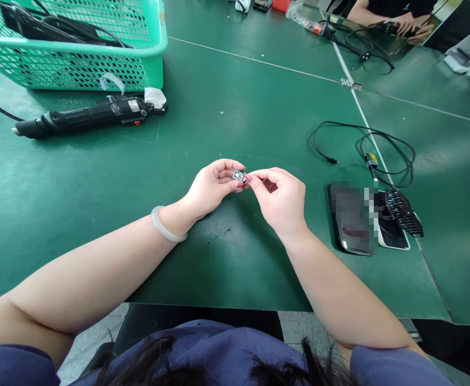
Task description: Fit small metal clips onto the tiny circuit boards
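Observation:
Between my two hands is a small dark electronic part point(239, 177) with light markings, too small to name more exactly. My left hand point(213, 185) holds it between thumb and fingers, palm side turned to the right. The thumb and forefinger of my right hand point(281, 195) pinch together at the part's right end. Whether they grip the part itself or something tiny on it, I cannot make out. Both hands are just above the green tabletop point(219, 257).
At the upper left stands a green plastic basket point(98, 67) with black cabled tools; a black electric screwdriver point(90, 117) lies before it. On the right are two phones point(350, 220) point(396, 236), a black hair claw point(404, 212) and a cable point(410, 153). Another person's hands point(410, 24) work at the far right.

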{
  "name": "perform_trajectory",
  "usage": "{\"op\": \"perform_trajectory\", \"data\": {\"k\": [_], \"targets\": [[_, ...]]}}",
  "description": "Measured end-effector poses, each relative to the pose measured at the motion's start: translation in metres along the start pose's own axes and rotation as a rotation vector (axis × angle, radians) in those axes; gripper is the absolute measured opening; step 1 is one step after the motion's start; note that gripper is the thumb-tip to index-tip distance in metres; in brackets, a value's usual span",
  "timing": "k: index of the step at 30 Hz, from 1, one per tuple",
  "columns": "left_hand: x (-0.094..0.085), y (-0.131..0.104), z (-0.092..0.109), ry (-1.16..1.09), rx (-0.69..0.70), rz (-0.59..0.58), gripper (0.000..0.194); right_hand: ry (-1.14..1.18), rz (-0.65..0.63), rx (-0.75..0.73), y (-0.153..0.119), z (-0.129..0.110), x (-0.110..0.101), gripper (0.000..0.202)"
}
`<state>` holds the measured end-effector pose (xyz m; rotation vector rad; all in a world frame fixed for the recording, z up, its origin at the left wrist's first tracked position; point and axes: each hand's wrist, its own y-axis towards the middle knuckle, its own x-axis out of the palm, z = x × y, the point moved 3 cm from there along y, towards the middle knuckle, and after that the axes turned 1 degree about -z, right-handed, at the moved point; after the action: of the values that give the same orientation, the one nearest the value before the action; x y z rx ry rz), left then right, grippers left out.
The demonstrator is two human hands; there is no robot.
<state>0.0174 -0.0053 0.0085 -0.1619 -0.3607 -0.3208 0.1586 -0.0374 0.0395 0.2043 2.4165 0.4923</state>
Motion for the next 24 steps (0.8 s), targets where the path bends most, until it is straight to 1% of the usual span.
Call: {"op": "perform_trajectory", "data": {"k": [3, 7, 10, 15, 19, 24], "targets": [[-0.003, 0.001, -0.003, -0.059, 0.010, -0.002, 0.026, 0.030, 0.033, -0.021, 0.001, 0.003, 0.001, 0.016], [-0.007, 0.004, -0.006, -0.100, 0.035, 0.006, 0.027, -0.014, -0.049, -0.003, 0.003, 0.007, 0.004, 0.022], [-0.008, 0.004, -0.007, -0.097, 0.032, 0.002, 0.026, -0.032, -0.082, 0.019, 0.003, 0.010, 0.005, 0.021], [-0.009, 0.004, -0.008, -0.072, -0.027, -0.024, 0.027, 0.000, -0.070, 0.042, 0.004, 0.016, 0.006, 0.016], [-0.011, 0.005, -0.008, -0.052, -0.055, -0.013, 0.027, 0.037, -0.053, 0.045, 0.005, 0.021, 0.007, 0.014], [-0.010, 0.004, -0.008, -0.025, -0.048, 0.006, 0.036, 0.037, -0.030, -0.005, 0.008, 0.026, 0.008, 0.011]]}}
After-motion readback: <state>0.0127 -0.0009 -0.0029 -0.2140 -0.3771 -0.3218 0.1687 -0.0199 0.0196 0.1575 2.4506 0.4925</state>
